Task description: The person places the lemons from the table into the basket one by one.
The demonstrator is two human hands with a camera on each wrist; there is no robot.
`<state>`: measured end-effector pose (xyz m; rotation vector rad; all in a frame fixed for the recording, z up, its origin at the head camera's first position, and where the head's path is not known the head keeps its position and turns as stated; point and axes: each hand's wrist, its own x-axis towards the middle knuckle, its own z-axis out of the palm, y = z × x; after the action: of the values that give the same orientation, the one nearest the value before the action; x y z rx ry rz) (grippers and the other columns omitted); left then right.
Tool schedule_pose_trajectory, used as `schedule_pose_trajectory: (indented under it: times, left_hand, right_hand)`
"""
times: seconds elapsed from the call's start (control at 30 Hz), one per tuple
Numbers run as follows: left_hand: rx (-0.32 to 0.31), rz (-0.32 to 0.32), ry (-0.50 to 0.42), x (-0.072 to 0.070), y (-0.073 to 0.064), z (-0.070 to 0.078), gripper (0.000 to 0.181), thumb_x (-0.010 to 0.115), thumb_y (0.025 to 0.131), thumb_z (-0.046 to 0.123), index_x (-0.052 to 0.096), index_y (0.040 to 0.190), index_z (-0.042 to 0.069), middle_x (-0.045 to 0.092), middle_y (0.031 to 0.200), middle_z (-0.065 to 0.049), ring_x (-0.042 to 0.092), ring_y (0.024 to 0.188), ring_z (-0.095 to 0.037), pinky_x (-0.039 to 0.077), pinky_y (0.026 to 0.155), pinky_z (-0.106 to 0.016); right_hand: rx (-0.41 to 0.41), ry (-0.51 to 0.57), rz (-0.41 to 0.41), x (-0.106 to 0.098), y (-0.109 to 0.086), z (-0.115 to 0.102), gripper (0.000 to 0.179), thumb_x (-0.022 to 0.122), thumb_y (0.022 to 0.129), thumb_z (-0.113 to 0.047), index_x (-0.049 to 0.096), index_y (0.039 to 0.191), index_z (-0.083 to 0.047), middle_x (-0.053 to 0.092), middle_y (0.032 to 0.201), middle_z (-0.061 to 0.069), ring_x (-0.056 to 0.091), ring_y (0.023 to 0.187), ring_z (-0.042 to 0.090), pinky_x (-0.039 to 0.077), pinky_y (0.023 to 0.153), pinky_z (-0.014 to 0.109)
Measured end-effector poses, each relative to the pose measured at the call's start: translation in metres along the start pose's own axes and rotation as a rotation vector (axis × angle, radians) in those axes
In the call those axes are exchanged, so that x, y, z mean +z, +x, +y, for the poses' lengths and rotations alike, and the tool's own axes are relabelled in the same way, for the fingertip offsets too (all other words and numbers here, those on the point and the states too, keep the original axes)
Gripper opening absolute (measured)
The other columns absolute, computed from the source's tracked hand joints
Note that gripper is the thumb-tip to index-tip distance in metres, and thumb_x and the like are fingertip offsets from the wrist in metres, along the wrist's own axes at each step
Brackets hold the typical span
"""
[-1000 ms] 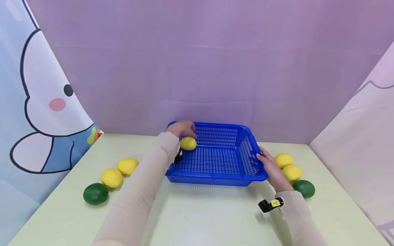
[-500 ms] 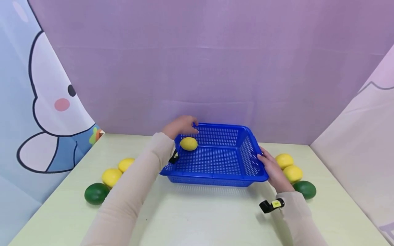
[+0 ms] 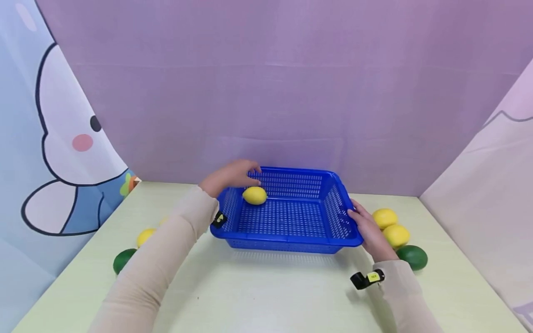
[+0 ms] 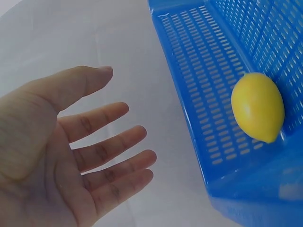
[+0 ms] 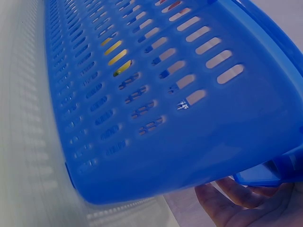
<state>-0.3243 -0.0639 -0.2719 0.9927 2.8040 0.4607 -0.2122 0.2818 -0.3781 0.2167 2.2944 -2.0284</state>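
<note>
A blue slotted plastic basket [image 3: 287, 240] stands on the table near the back wall. Inside, at its left end, lies a yellow lemon [image 3: 255, 195], also seen in the left wrist view beside the basket wall [image 4: 208, 94]. My left hand [image 3: 232, 176] hovers over the basket's back left corner, fingers spread and holding nothing; in the left wrist view the hand [image 4: 71, 156] is apart from the lemon. My right hand [image 3: 370, 231] grips the basket's right rim, thumb on top. In the right wrist view its fingers [image 5: 236, 198] pass under the rim.
To the right lie two lemons [image 3: 396, 236] and a dark green oval fruit [image 3: 412, 257]. My left sleeve [image 3: 154, 254] partly covers more lemons [image 3: 145, 237] and another dark green fruit [image 3: 123, 261] on the left. A purple cloth [image 3: 266, 92] hangs behind the table.
My left hand has let go of the lemon, which stays in the basket. That hand has opened and drawn back to the left. My right hand keeps its grip on the rim.
</note>
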Motion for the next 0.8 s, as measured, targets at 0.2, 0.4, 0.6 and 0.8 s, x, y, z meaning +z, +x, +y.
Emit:
schedule_pose_trajectory:
  times: [0.2, 0.4, 0.6, 0.8]
  left_hand:
    - [0.044, 0.002, -0.016, -0.003, -0.017, -0.009, 0.042, 0.06, 0.091, 0.023, 0.055, 0.127, 0.001, 0.054, 0.131, -0.017, 0.047, 0.123, -0.033, 0.039, 0.102, -0.046]
    - [0.075, 0.045, -0.006, -0.008, -0.036, -0.014, 0.041, 0.061, 0.091, 0.02, 0.056, 0.125, 0.0, 0.057, 0.127, -0.016, 0.049, 0.121, -0.033, 0.04, 0.1, -0.047]
    - [0.083, 0.094, -0.029, -0.011, -0.05, -0.03, 0.04, 0.06, 0.091, 0.022, 0.056, 0.124, -0.001, 0.057, 0.126, -0.017, 0.053, 0.114, -0.034, 0.045, 0.094, -0.048]
    - [0.066, 0.13, -0.068, -0.013, -0.063, -0.047, 0.04, 0.059, 0.092, 0.021, 0.055, 0.125, -0.001, 0.056, 0.127, -0.018, 0.051, 0.116, -0.037, 0.044, 0.094, -0.051]
  right_hand:
    - [0.009, 0.009, -0.004, 0.002, -0.002, 0.002, 0.056, 0.03, 0.103, -0.026, 0.007, 0.152, -0.015, 0.029, 0.142, 0.023, 0.055, 0.089, 0.009, 0.051, 0.076, 0.026]
    - [0.006, -0.01, 0.004, 0.0, -0.004, 0.003, 0.057, 0.03, 0.103, -0.027, 0.006, 0.152, -0.015, 0.027, 0.145, 0.023, 0.053, 0.091, 0.01, 0.05, 0.076, 0.025]
    - [-0.006, 0.012, 0.01, -0.001, -0.002, 0.003, 0.056, 0.031, 0.102, -0.026, 0.008, 0.152, -0.014, 0.035, 0.134, 0.021, 0.056, 0.084, 0.008, 0.051, 0.073, 0.025]
    - [0.001, 0.014, 0.005, 0.001, -0.001, 0.003, 0.057, 0.032, 0.103, -0.029, 0.007, 0.153, -0.016, 0.03, 0.142, 0.022, 0.054, 0.09, 0.01, 0.051, 0.075, 0.026]
